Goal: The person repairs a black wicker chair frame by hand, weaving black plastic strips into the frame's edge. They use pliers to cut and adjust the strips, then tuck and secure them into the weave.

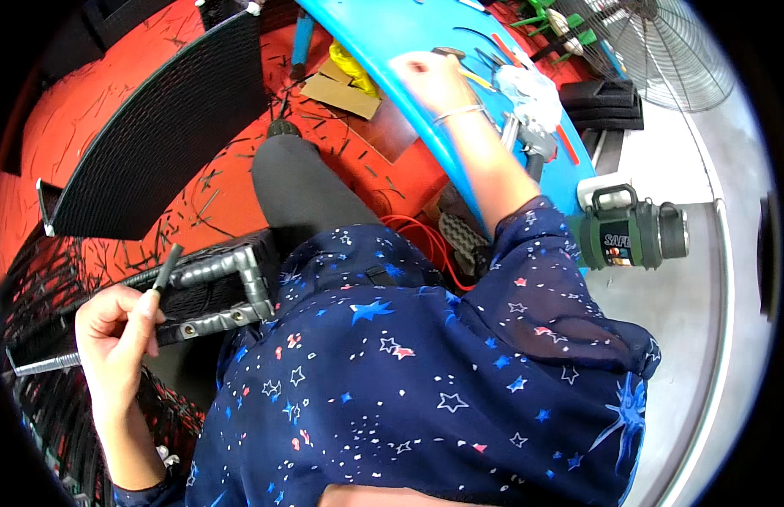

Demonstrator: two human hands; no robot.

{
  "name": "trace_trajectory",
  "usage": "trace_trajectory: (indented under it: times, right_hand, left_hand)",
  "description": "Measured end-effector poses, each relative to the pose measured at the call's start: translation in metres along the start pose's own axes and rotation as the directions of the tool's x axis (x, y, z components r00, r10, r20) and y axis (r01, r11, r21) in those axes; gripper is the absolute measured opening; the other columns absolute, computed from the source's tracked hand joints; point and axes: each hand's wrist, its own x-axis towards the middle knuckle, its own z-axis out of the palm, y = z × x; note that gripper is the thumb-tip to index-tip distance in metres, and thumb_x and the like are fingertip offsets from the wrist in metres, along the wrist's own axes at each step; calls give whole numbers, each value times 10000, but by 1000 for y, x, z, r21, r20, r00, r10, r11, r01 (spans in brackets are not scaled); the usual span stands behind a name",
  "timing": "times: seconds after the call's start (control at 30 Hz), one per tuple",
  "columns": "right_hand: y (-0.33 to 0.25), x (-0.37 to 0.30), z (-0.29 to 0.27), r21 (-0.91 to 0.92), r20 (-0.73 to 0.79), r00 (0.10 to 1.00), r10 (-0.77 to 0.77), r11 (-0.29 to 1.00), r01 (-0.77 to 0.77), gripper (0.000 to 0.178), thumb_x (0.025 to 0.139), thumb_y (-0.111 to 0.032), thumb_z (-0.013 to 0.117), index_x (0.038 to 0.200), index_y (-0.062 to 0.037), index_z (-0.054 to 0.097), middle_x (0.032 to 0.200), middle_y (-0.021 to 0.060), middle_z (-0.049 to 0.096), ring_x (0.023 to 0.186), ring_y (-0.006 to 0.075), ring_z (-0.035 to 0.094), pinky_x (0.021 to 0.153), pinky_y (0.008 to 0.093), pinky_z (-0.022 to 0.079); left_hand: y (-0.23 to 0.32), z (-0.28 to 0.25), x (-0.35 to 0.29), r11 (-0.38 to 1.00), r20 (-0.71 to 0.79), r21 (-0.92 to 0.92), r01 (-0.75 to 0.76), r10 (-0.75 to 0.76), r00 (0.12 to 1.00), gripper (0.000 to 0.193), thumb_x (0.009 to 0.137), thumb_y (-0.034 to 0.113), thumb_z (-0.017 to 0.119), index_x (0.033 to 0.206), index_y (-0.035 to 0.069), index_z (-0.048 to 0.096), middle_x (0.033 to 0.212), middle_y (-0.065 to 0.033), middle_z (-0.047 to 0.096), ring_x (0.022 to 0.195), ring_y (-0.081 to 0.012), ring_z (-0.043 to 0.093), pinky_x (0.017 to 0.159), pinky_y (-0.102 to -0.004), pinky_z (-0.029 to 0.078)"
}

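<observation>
My left hand (120, 331) pinches a short dark strip (167, 265), which sticks up between thumb and fingers. Beside it is a frame (215, 275) wrapped in shiny dark strip, with small holes along one bar. My right hand (436, 83) is closed over the blue table (367, 38). A dark rounded piece (449, 53) shows at its fingers; whether the hand grips it or only touches it is unclear. Past that hand lie a yellow pencil-like stick (478, 79), a clear plastic bag (527, 93) and a grey tool (537, 139).
A curved black woven panel (168, 127) stands at the left on the red floor (105, 80), which is strewn with strip scraps. Cardboard (341, 95) lies under the table. At the right are a green jug (624, 232) and a large wire-caged fan (662, 51). Red cable (438, 253) coils near my lap.
</observation>
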Motion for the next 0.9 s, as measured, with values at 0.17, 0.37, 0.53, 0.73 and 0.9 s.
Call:
trace_trajectory:
  times: [0.17, 0.37, 0.53, 0.73, 0.9]
  right_hand:
    - [175, 30, -21, -574, 46, 984, 173, 811, -116, 457, 988, -462, 557, 1231, -108, 714, 1018, 169, 745, 884, 336, 719, 812, 427, 559]
    - [264, 34, -14, -129, 120, 952, 281, 955, -266, 696, 928, -603, 603, 1415, -107, 580, 1228, 215, 670, 1144, 297, 633, 970, 413, 490]
    - [248, 54, -49, -169, -98, 950, 298, 936, -310, 505, 978, -461, 592, 1327, -100, 650, 1007, 126, 678, 872, 204, 622, 749, 335, 490]
    - [20, 34, -33, 316, 274, 952, 133, 923, -220, 343, 1023, -251, 595, 1327, -104, 656, 756, -48, 567, 599, 21, 452, 485, 184, 315]
    - [-177, -83, -54, 209, 764, 606, -221, 974, 91, 599, 890, -51, 669, 1465, -61, 502, 1111, 2, 537, 736, 36, 465, 624, 180, 359]
  left_hand:
    - [12, 10, -18, 994, -23, 89, -65, 68, 997, 153, 952, 91, 682, 845, -18, 696, 693, 4, 609, 556, -50, 527, 531, -222, 406]
    - [22, -2, -39, 999, -27, 7, 47, -47, 999, 181, 988, 147, 641, 893, 1, 692, 741, 24, 631, 577, -24, 514, 520, -199, 401]
    - [9, -5, -40, 999, -1, -7, 45, -45, 999, 167, 997, 142, 619, 937, -2, 679, 770, 32, 618, 625, 5, 496, 550, -180, 403]
    - [-24, 28, -31, 948, -203, 224, -226, 272, 941, 186, 983, 98, 631, 1129, 0, 692, 732, 53, 573, 614, 13, 425, 566, -172, 341]
    - [-31, 42, -32, 842, -280, 393, -368, 491, 825, 196, 934, 39, 677, 1125, 12, 712, 698, 6, 594, 606, -37, 512, 550, -204, 378]
